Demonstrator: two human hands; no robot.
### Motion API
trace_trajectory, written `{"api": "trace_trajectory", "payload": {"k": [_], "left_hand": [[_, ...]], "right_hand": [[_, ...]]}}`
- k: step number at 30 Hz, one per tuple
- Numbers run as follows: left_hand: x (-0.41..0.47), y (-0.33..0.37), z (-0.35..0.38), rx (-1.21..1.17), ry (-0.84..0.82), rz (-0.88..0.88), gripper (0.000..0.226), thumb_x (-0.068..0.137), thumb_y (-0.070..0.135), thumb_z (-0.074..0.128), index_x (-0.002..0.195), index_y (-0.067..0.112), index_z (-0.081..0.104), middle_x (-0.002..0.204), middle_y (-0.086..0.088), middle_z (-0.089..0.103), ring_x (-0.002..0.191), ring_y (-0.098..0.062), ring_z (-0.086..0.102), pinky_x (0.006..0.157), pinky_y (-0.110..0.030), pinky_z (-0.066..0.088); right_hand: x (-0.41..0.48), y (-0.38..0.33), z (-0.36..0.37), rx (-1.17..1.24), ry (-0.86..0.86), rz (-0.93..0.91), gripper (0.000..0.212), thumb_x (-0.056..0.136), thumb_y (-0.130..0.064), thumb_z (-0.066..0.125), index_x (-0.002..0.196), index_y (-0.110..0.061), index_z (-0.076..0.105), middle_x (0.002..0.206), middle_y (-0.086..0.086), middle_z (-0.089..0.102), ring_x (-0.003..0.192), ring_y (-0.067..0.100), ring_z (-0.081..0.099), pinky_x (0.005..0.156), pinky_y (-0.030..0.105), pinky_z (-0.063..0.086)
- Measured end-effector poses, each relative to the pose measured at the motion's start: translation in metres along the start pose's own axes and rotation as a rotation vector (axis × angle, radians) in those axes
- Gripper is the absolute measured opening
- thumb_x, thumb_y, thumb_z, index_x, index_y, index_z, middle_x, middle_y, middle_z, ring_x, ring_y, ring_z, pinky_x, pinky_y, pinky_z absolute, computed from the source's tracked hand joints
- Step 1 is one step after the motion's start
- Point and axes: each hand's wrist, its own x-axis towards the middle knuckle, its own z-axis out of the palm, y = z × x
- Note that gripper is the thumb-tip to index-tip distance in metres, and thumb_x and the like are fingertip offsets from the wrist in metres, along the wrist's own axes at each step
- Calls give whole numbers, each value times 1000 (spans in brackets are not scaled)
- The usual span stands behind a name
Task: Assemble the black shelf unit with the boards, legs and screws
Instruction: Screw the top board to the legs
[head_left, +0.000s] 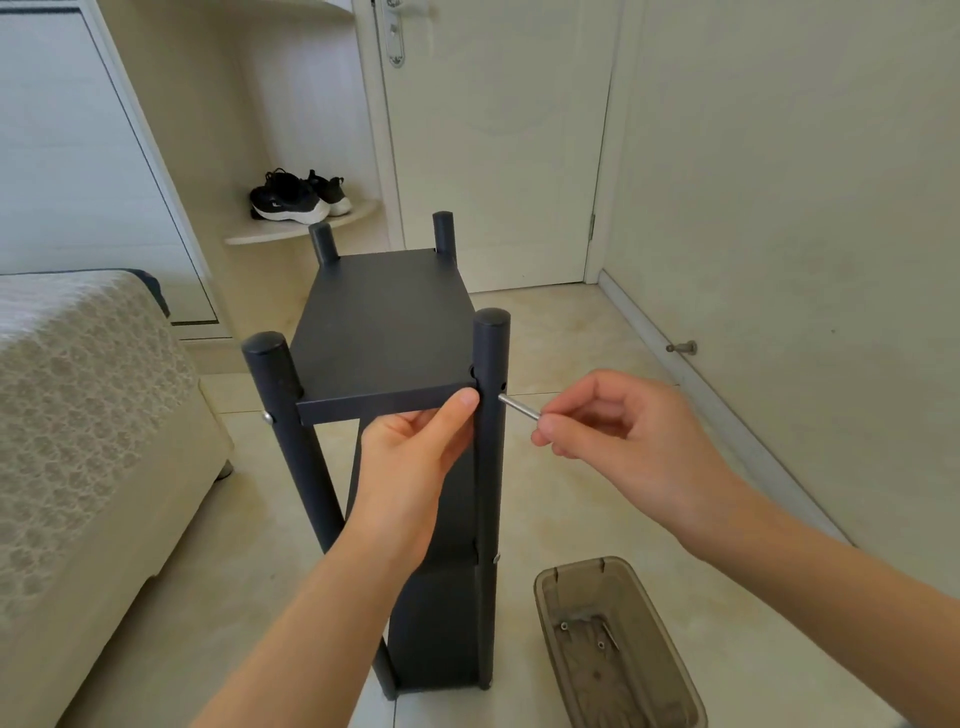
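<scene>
- Head view, the step in hand: the black shelf unit (410, 467) stands upright on the tiled floor (571, 338), and its top board (382, 322) sits between four round legs. The work is at the near right corner.
- The left hand (415, 447) grips the top board's near edge from below, thumb pressed on the front face right beside the near right leg (491, 415), holding board and leg in line.
- The right hand (613, 421) pinches a long silver screw (518, 407) between thumb and fingertips. Its tip touches the outer side of that leg at board height, just below a second open hole.
- The near left leg (280, 395) already shows a silver screw head (267, 416) at the same height, so this looks like one of the last fixings for this board.
- Next move, as I judge it: keep the board's hole level with the leg's, push the screw straight through, then turn it tight. Whether it has entered the hole I cannot tell.
- Around: a smoky plastic tray (639, 618) lies on the floor near right, with a few loose screws (601, 645) inside. A bed (78, 415) stands close on the left, and black trainers (296, 197) sit on a far corner shelf. Nothing blocks the right hand.
</scene>
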Motion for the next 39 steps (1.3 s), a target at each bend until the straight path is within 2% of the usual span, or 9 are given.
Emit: {"api": "trace_trajectory", "payload": {"k": [6, 9, 11, 17, 21, 28, 33, 36, 39], "left_hand": [[1, -1, 2, 7, 15, 7, 25, 91, 21, 65, 110, 9, 74, 107, -9, 77, 104, -23, 73, 101, -41, 53], [2, -1, 3, 19, 28, 25, 37, 79, 32, 68, 108, 10, 75, 105, -8, 77, 102, -22, 73, 101, -41, 53], [3, -1, 4, 20, 37, 30, 42, 75, 35, 68, 109, 11, 75, 105, -7, 77, 103, -22, 73, 101, -41, 53], [4, -3, 8, -20, 55, 27, 30, 74, 38, 69, 91, 15, 78, 102, -9, 77, 103, -23, 73, 100, -41, 53], [4, -3, 11, -67, 47, 13, 19, 77, 35, 68, 79, 20, 79, 98, -9, 77, 102, -23, 73, 92, -35, 53], [4, -2, 10, -98, 46, -5, 29, 79, 34, 67, 94, 12, 75, 104, -11, 77, 104, -23, 72, 93, -36, 54], [4, -2, 8, -110, 29, -3, 24, 82, 32, 66, 95, 12, 74, 104, -10, 77, 104, -23, 73, 90, -33, 55], [4, -2, 7, -131, 22, -18, 26, 84, 30, 65, 100, 11, 72, 111, -11, 75, 108, -24, 71, 92, -34, 54], [4, -3, 6, -159, 16, -27, 24, 83, 30, 66, 98, 12, 73, 112, -13, 75, 110, -26, 71, 95, -37, 53]], "right_hand": [[4, -1, 1, 6, 22, -16, 4, 83, -14, 74, 83, -18, 72, 81, -2, 75, 80, 12, 70, 86, 40, 57], [8, 2, 0, -18, 28, -21, 6, 83, -13, 74, 83, -18, 72, 79, -3, 74, 78, 9, 69, 81, 32, 58], [11, 4, 0, -25, 30, -29, 7, 83, -11, 74, 83, -17, 72, 79, -4, 74, 78, 9, 69, 80, 32, 58], [16, 8, -4, 28, 17, -18, 9, 84, -11, 72, 80, -20, 72, 81, 0, 75, 80, 16, 70, 86, 43, 57], [17, 8, -6, 48, -16, -24, 7, 84, -12, 70, 81, -18, 72, 81, 1, 75, 80, 17, 70, 86, 41, 58], [19, 13, -8, 99, -36, 15, 6, 88, -8, 68, 87, -13, 71, 84, 3, 76, 84, 19, 71, 86, 37, 59], [22, 13, -8, 114, -39, 41, 7, 89, -7, 66, 90, -12, 71, 84, 4, 76, 84, 20, 71, 86, 38, 59], [23, 14, -8, 112, -34, 65, 7, 90, -6, 66, 91, -12, 71, 84, 4, 76, 85, 21, 71, 85, 39, 60], [23, 14, -7, 105, -29, 68, 7, 90, -6, 67, 91, -12, 71, 84, 4, 76, 85, 20, 71, 86, 40, 59]]}}
